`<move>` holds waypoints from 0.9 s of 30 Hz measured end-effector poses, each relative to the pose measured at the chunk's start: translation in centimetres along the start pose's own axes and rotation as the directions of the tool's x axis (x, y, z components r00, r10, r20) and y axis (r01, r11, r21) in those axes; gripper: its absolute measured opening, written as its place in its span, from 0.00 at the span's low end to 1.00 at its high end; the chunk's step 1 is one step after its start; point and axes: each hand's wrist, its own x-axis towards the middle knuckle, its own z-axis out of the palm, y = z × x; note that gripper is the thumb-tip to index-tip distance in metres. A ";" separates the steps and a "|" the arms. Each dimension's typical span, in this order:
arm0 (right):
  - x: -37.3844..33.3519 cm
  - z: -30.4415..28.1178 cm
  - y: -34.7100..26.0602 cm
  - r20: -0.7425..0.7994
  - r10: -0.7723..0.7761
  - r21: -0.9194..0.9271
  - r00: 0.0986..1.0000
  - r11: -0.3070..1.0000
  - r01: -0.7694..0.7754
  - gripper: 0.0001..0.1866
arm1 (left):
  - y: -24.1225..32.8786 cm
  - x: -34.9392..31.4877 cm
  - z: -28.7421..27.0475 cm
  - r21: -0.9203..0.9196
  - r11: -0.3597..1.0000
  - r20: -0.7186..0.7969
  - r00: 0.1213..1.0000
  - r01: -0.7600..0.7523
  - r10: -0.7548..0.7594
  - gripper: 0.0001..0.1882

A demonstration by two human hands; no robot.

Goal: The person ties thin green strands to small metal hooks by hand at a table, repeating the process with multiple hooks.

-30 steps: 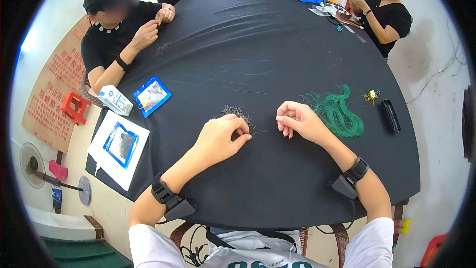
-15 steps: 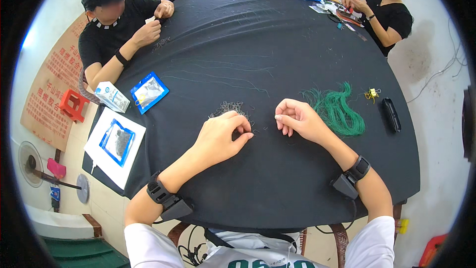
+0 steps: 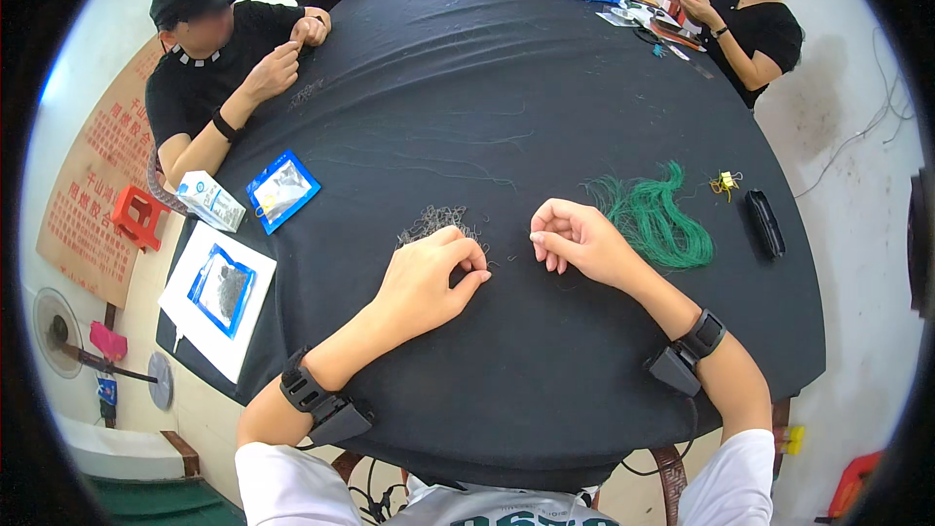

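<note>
My left hand [image 3: 433,273] is closed, with thumb and forefinger nearly together, just in front of a heap of small, dark, fish-hook-like wire pieces [image 3: 440,222]. Whatever sits at its fingertips is too small to make out. Facing it across a short gap, my right hand [image 3: 577,242] has its thumb pinched against the curled fingers. A very fine thread may be there, but I cannot tell. One loose hook [image 3: 511,258] lies on the cloth between the hands. Beyond my right wrist spreads a bundle of green thread [image 3: 672,224].
A black cloth covers the table [image 3: 545,360]. To the left are a blue-edged packet [image 3: 282,192], a carton [image 3: 211,202] and a white board [image 3: 234,331] carrying another packet [image 3: 222,289]. On the right lie yellow clips [image 3: 725,183] and a black case [image 3: 766,225]. Co-workers sit around the far side.
The view has shifted slightly. Both my hands keep nearly the same closed pose, a little lower left. The co-worker at the far right has moved their hands.
</note>
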 end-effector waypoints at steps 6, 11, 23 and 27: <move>-0.2 0.1 0.1 -0.007 -0.010 -0.012 1.000 1.000 0.010 0.03 | 1.0 0.2 -0.2 -0.118 0.993 -0.012 1.000 0.010 -0.011 0.05; -0.1 0.0 0.1 0.003 -0.027 -0.033 1.000 0.999 0.027 0.03 | 0.9 0.2 0.0 -0.161 0.986 0.000 0.999 0.033 -0.033 0.05; -0.5 0.1 -0.1 -0.001 -0.036 -0.083 0.999 0.996 0.036 0.04 | 1.2 0.4 0.1 -0.221 0.973 -0.051 0.995 0.071 -0.084 0.04; -0.3 0.6 -0.9 -0.020 -0.002 -0.051 1.000 0.999 0.001 0.06 | 0.6 0.2 0.0 -0.232 0.969 -0.059 0.993 0.085 -0.101 0.03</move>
